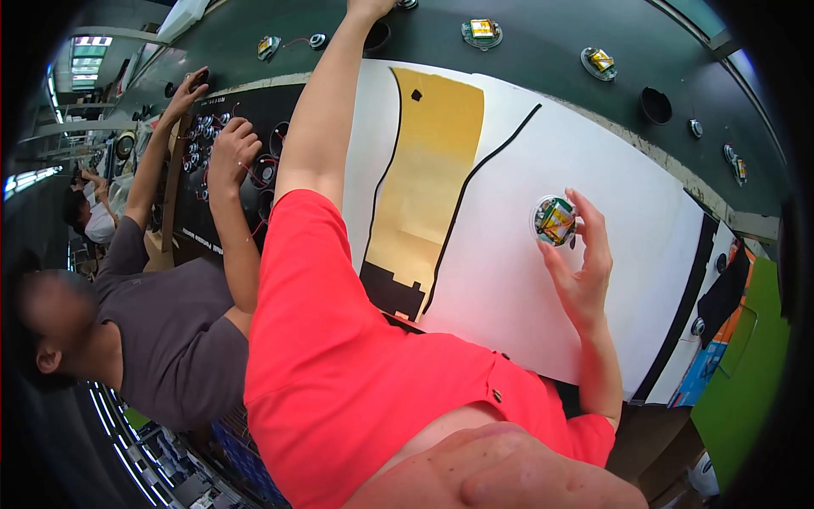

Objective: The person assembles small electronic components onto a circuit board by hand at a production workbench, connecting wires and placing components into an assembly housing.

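Right hand point(587, 261): parted fingers hold a round circuit module point(555, 221) by its edge above the white sheet point(509, 280). Left hand point(370, 8), over the tabletop point(547, 53): fingers cropped; their grip cannot be determined.

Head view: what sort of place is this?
Probably an electronics assembly workshop: round circuit-board modules sit spaced along a dark green bench, the right hand holds a similar module, and a co-worker's hand is by wired round parts.
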A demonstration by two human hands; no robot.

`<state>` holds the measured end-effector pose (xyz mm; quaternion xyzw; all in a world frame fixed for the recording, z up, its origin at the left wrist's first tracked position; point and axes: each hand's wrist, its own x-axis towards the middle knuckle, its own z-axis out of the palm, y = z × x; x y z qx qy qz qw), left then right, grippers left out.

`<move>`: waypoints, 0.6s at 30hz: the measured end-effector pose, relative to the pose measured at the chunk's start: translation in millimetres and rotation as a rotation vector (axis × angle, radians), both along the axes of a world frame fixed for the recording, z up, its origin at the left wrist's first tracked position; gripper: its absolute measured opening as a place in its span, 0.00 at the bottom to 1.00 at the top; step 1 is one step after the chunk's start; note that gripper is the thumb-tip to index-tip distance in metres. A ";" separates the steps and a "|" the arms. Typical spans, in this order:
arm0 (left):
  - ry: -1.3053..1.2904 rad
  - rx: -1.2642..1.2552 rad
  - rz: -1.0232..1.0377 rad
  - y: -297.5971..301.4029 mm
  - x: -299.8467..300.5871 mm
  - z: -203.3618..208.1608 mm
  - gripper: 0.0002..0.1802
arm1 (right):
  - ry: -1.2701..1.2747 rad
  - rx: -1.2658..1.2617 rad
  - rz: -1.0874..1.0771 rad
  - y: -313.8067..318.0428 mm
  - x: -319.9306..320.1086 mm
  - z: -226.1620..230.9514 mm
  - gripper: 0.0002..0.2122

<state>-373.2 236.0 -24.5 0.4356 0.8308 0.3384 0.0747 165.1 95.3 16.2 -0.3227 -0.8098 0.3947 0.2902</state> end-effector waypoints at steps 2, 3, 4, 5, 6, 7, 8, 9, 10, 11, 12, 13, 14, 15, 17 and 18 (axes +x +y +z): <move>-0.095 0.007 -0.005 1.8 4.4 -0.2 0.10 | -0.010 -0.007 -0.007 0.2 0.9 1.3 0.33; -0.192 0.013 -0.002 2.2 5.8 -0.1 0.09 | -0.022 -0.014 -0.006 0.7 0.3 1.3 0.33; -0.189 0.014 0.003 1.7 -1.4 -2.3 0.09 | -0.019 -0.013 -0.001 0.9 -0.1 2.0 0.33; -0.203 0.016 0.012 1.1 -9.1 -3.7 0.09 | -0.015 -0.004 0.012 1.1 -0.7 2.5 0.33; -0.218 0.018 0.022 0.2 -16.5 -5.4 0.09 | -0.011 0.005 0.026 1.3 -1.4 2.8 0.34; -0.221 0.015 0.016 1.5 -11.7 -3.5 0.09 | -0.014 0.003 0.020 1.6 -1.3 1.8 0.34; -0.171 0.006 -0.004 1.8 -7.2 -1.5 0.09 | -0.011 -0.007 0.016 1.8 -1.1 0.8 0.34; -0.122 -0.004 -0.024 2.2 -2.2 0.2 0.08 | -0.007 -0.017 0.010 2.0 -0.9 0.0 0.34; -0.121 -0.003 -0.025 0.7 -1.0 1.6 0.08 | -0.006 -0.016 0.010 2.2 -0.9 0.4 0.34; -0.091 0.004 -0.025 0.0 0.2 3.0 0.09 | -0.004 -0.016 0.010 2.6 -0.9 0.8 0.34; -0.061 0.011 -0.027 0.2 1.6 4.6 0.10 | -0.002 -0.017 0.009 2.9 -0.7 1.0 0.34; -0.059 0.010 -0.026 -1.8 -0.1 3.3 0.10 | 0.000 -0.018 0.010 2.8 -0.8 0.1 0.34; -0.006 0.039 -0.037 -4.5 -1.3 1.2 0.10 | 0.003 -0.003 0.015 3.1 -0.9 -1.1 0.34; 0.046 0.069 -0.049 -5.8 -5.4 -3.3 0.10 | 0.005 0.014 0.020 3.3 -1.1 -1.4 0.34; 0.219 0.137 -0.111 -9.5 -15.1 -12.9 0.10 | 0.001 0.013 0.025 3.1 -1.5 0.5 0.34; 0.386 0.204 -0.181 -10.0 -12.6 -13.0 0.10 | -0.009 0.009 0.022 2.5 -0.4 0.4 0.34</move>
